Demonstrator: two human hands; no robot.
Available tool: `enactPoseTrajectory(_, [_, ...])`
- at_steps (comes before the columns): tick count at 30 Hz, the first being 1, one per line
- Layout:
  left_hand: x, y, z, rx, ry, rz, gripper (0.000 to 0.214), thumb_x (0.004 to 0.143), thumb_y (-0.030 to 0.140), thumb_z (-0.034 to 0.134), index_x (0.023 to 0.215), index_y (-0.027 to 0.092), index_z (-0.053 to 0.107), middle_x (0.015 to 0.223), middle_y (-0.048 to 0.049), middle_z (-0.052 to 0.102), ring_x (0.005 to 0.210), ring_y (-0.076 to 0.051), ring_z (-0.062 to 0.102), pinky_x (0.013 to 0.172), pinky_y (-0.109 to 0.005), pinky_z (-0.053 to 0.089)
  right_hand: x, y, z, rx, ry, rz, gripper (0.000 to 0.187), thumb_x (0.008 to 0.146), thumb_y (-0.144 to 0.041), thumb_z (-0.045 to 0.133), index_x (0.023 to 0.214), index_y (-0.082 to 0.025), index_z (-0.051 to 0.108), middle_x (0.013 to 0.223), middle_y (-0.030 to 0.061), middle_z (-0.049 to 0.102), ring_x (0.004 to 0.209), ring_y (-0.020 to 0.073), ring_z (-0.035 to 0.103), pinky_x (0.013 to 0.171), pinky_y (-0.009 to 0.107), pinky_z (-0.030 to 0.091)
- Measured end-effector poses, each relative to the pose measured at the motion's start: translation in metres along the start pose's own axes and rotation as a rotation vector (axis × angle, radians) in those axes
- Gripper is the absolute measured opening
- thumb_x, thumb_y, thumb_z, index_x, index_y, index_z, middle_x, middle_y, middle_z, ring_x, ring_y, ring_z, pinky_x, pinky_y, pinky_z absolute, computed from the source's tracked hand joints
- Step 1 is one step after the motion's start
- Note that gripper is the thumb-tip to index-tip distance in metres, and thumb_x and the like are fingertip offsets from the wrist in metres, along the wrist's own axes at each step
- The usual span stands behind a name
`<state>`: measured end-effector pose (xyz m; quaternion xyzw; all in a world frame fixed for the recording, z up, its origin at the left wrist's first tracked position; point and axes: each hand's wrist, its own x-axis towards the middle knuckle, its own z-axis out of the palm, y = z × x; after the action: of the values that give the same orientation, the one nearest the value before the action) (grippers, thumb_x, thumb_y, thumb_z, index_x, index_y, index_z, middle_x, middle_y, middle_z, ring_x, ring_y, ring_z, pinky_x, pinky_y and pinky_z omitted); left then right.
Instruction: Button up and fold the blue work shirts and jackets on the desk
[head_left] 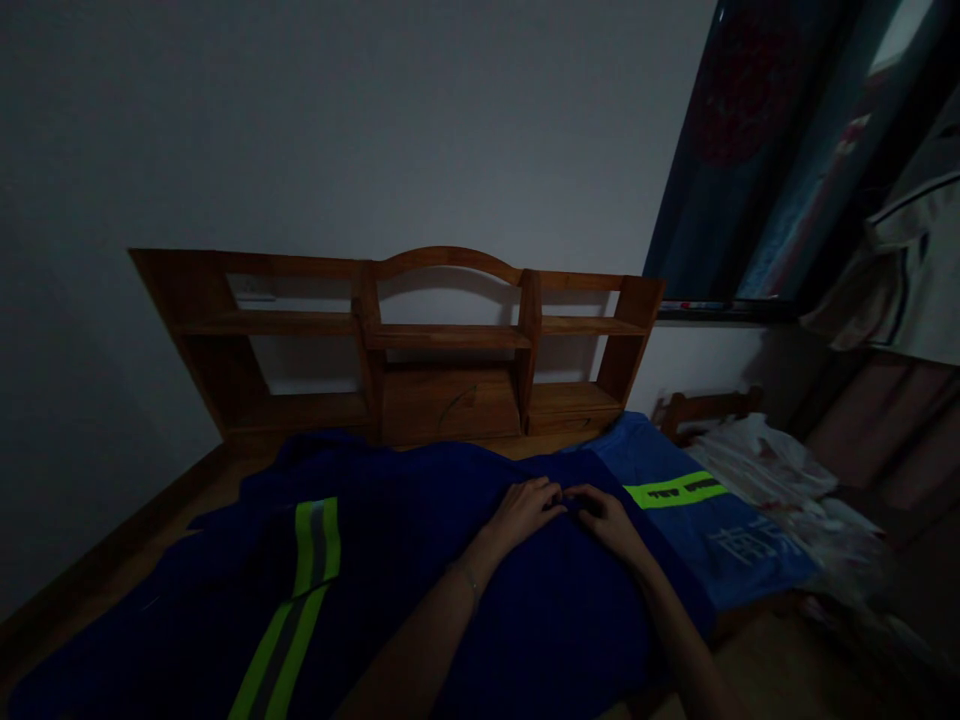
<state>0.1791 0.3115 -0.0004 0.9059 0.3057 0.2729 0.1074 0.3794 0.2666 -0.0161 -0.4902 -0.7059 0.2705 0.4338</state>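
Observation:
A dark blue work jacket (420,520) with yellow-green and grey reflective bands lies spread over the wooden surface. My left hand (526,508) rests on it right of the middle, its fingers curled and closed on the cloth. Just beside it, my right hand (604,518) bends thumb and fingers together at the same small patch of fabric. The fingertips of both hands almost meet there. Whether a button or other small part lies between them is too dark to make out.
Behind the jacket stands a wooden shelf unit (450,337) against the white wall. A lighter blue garment (675,545) with a yellow-green band lies at the right, near a wooden chair (712,404) and whitish plastic bags (772,455). Light-coloured clothing (926,270) hangs by the window.

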Motion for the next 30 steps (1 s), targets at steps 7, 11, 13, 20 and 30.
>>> enactPoseTrajectory(7, [0.001, -0.008, -0.001, -0.096, -0.022, 0.035, 0.018, 0.088, 0.035, 0.053, 0.1, 0.025, 0.06, 0.092, -0.0001, 0.059, 0.086, -0.014, 0.057, 0.073, -0.023, 0.043, 0.0, -0.004, 0.001, -0.038, 0.037, 0.009, 0.045, 0.068, -0.01, 0.044, 0.107, -0.022, 0.062, 0.11, 0.0037, 0.063, 0.103, 0.0185, 0.059, 0.095, 0.035, 0.045])
enactPoseTrajectory(11, [0.0, -0.009, 0.0, -0.124, 0.009, 0.064, 0.016, 0.088, 0.027, 0.052, 0.1, 0.024, 0.063, 0.095, -0.0017, 0.059, 0.094, -0.015, 0.056, 0.082, -0.025, 0.044, -0.002, -0.007, 0.0, -0.116, 0.087, 0.004, 0.035, 0.072, -0.013, 0.045, 0.1, -0.021, 0.064, 0.105, 0.004, 0.064, 0.1, 0.0187, 0.06, 0.092, 0.035, 0.046])
enactPoseTrajectory(13, [-0.001, -0.007, 0.001, -0.122, 0.038, 0.071, 0.018, 0.088, 0.024, 0.051, 0.1, 0.023, 0.063, 0.095, -0.0025, 0.059, 0.095, -0.016, 0.055, 0.083, -0.026, 0.044, -0.003, -0.009, 0.0, -0.167, 0.117, -0.012, 0.03, 0.074, -0.014, 0.046, 0.097, -0.021, 0.065, 0.103, 0.0037, 0.065, 0.098, 0.0187, 0.06, 0.091, 0.034, 0.046])
enactPoseTrajectory(20, [-0.001, -0.003, 0.006, -0.064, 0.059, 0.095, 0.02, 0.09, 0.031, 0.049, 0.102, 0.023, 0.063, 0.09, -0.0023, 0.059, 0.089, -0.015, 0.056, 0.078, -0.026, 0.044, -0.004, -0.01, 0.003, -0.272, 0.165, -0.062, 0.026, 0.081, -0.018, 0.046, 0.096, -0.023, 0.066, 0.099, 0.0026, 0.065, 0.094, 0.0181, 0.061, 0.087, 0.033, 0.046])
enactPoseTrajectory(30, [-0.001, 0.006, 0.017, 0.112, 0.054, 0.132, 0.026, 0.095, 0.028, 0.037, 0.101, 0.021, 0.061, 0.086, -0.0053, 0.061, 0.087, -0.018, 0.056, 0.08, -0.031, 0.04, -0.003, -0.007, 0.004, -0.302, 0.173, -0.048, 0.029, 0.081, -0.02, 0.047, 0.102, -0.024, 0.067, 0.101, 0.0024, 0.066, 0.092, 0.0183, 0.062, 0.085, 0.033, 0.047])
